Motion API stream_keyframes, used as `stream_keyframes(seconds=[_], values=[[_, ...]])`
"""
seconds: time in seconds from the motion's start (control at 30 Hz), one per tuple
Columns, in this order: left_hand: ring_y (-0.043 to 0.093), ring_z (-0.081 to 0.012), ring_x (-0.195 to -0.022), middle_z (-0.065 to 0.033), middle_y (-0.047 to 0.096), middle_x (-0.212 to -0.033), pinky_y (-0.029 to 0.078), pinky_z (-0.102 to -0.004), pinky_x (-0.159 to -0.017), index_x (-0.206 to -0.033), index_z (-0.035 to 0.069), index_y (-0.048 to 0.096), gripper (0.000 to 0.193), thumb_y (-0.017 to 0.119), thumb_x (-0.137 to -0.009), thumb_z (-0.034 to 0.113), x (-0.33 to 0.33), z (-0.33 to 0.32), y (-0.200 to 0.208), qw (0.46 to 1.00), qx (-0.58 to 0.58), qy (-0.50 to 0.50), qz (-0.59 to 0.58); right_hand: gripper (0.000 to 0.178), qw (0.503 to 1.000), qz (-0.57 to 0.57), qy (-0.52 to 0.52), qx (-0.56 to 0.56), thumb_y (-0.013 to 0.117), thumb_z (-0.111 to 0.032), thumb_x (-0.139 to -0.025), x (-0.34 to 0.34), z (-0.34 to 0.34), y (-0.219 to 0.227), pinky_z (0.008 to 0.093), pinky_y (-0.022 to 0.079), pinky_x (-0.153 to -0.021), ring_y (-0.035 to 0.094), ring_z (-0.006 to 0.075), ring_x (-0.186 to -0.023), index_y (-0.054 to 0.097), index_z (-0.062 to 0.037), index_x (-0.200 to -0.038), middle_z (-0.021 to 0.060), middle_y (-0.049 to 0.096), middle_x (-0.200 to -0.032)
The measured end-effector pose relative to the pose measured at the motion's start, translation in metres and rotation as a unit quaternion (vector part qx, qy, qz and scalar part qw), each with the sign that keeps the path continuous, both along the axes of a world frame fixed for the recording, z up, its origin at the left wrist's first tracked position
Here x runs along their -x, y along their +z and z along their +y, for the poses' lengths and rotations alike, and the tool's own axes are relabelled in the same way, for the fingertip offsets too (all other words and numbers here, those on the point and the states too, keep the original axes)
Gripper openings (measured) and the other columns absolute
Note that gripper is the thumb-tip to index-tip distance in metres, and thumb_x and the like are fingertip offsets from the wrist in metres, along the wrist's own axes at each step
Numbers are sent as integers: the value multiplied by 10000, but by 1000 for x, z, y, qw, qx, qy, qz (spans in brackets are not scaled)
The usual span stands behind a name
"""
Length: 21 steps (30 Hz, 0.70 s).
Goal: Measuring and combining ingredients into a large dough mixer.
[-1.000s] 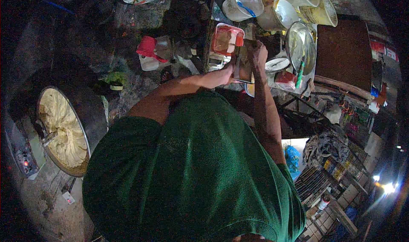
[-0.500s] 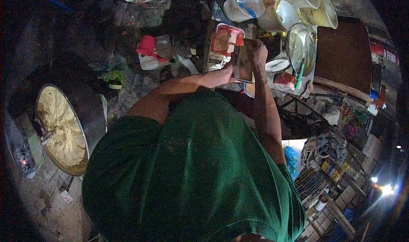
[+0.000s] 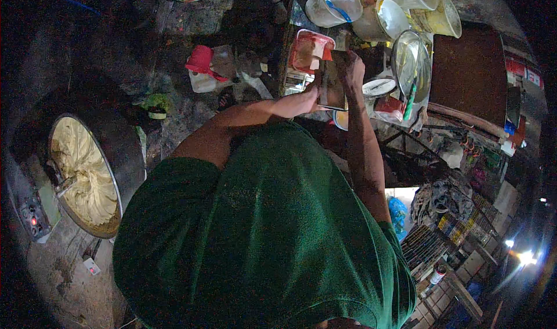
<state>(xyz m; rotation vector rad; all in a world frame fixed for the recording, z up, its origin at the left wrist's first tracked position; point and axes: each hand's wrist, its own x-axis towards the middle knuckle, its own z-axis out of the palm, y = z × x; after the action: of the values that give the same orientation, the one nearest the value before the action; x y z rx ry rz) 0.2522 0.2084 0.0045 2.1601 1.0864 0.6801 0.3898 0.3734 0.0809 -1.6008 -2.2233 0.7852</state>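
Ahead of my body, both hands are around a brown, rectangular, tin-like piece (image 3: 333,85). My left hand (image 3: 300,102) grips its near left edge with the fingers closed. Against its far right side is my right hand (image 3: 352,73), also closed; whether it holds the piece's edge or something small is hidden. Just beyond stands a red-rimmed tray (image 3: 313,38) with pale and red pieces in it. To the right of the right hand lie a round white lid or dish (image 3: 378,88) and a large metal bowl (image 3: 411,62) with a green-handled tool (image 3: 410,100).
Several plastic buckets (image 3: 334,5) stand at the far right, near a brown board (image 3: 467,77). On the left is a big mixing bowl (image 3: 85,178) filled with pale dough or batter. A pink-red scoop (image 3: 200,60) rests on a pale container. Wire racks (image 3: 426,245) lie at lower right.
The hands and the brown piece stay nearly in place, with only a slight shift of the hold. The whole view moves very little.
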Motion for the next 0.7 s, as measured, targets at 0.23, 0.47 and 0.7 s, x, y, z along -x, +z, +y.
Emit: stream_keyframes(seconds=[0.23,0.47,0.7], values=[[538,-279,-770,-179,506,-829,452,-366,-735,-941,-90,463,226,463,-886,130,-5,-2,-13,956,-261,79,105,325,995,-97,-14,-2,642,-325,-790,12,-4,10,373,509,-672,676,306,-787,684,-64,-979,152,692,-848],[584,-388,-992,-373,514,-1075,477,-349,-866,-1149,-236,384,467,381,-946,185,0,7,9,994,-75,-43,68,332,998,-21,-32,-42,637,-312,-795,-25,4,-21,373,505,-676,674,308,-801,676,-58,-1005,158,691,-864],[577,-381,-867,-301,517,-961,469,-378,-818,-1086,-201,394,417,395,-956,196,-1,3,1,992,-78,-32,97,332,999,-31,-21,-20,645,-278,-795,7,-16,24,367,502,-699,669,307,-825,670,-54,-1039,159,690,-888]])
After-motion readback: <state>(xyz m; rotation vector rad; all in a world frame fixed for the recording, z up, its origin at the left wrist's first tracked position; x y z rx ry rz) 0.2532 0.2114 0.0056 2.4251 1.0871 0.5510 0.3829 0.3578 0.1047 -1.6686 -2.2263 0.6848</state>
